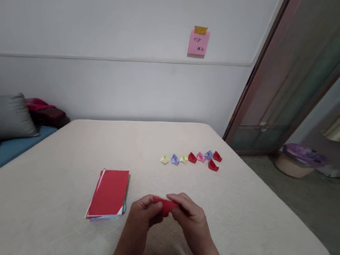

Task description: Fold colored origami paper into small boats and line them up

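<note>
My left hand (141, 215) and my right hand (189, 218) meet low in the view, and both pinch a folded piece of red paper (165, 205) between fingers and thumbs. Part of the paper is hidden by my fingers. To the left of my hands, a stack of origami paper (109, 194) lies with a red sheet on top and other colours showing at its edges. Farther off, several small folded paper boats (192, 158) in yellow, lilac, pink and red stand in a loose row on the cream quilted cover (61, 170).
The cover spreads over a low, wide surface, with its corner at the back near a white wall. A pink sticky note (198, 42) is taped to the wall. A grey cushion (0, 116) lies on a blue mat at the left. A basin (295, 166) stands on the floor at the right, beside a door (271, 83).
</note>
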`<state>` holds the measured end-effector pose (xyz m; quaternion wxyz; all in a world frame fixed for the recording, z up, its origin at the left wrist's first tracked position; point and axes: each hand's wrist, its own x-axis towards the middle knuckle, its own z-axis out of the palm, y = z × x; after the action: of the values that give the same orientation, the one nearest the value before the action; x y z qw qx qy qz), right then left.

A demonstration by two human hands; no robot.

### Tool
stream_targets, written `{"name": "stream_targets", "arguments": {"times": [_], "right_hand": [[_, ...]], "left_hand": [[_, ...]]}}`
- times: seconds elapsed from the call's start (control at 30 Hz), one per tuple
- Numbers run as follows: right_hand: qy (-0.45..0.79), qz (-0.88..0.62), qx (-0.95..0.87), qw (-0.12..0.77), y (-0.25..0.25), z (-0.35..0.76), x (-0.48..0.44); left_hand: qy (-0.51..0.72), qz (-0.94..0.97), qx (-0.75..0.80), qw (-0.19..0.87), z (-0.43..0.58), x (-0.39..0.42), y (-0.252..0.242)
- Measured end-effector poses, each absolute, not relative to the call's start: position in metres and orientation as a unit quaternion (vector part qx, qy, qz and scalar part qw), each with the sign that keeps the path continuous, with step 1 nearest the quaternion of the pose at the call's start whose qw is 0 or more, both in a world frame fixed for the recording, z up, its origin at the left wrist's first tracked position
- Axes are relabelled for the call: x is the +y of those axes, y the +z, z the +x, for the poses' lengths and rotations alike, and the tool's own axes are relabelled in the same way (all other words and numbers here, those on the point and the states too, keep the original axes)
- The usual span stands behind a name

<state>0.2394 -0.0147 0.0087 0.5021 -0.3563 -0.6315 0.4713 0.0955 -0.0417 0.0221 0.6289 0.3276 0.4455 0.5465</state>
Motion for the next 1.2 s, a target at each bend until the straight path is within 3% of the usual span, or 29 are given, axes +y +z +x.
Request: {"name": "stream_targets", "arguments": {"times": [0.3, 0.5, 0.8, 1.2], "right_hand": [[0.6, -0.371, -0.516, 0.485, 0.0154, 0.2422, -0.0167], [0.509, -0.361, -0.587, 0.517, 0.0123, 0.2416, -0.0146], [0.297, -0.344, -0.696, 0.556, 0.009, 0.2397, -0.021], [0.356, -0.331, -0.674, 0.556, 0.0146, 0.2426, -0.0182]], "left_hand": [[0.589, 0.413, 0.437, 0.54, 0.0948, -0.0377, 0.0169], [0.602, 0.463, 0.429, 0.489, 0.0968, -0.0375, 0.0173], [0.578, 0.467, 0.442, 0.503, 0.1, -0.0383, 0.0149], [0.558, 0.512, 0.439, 0.484, 0.0952, -0.038, 0.0148]]}}
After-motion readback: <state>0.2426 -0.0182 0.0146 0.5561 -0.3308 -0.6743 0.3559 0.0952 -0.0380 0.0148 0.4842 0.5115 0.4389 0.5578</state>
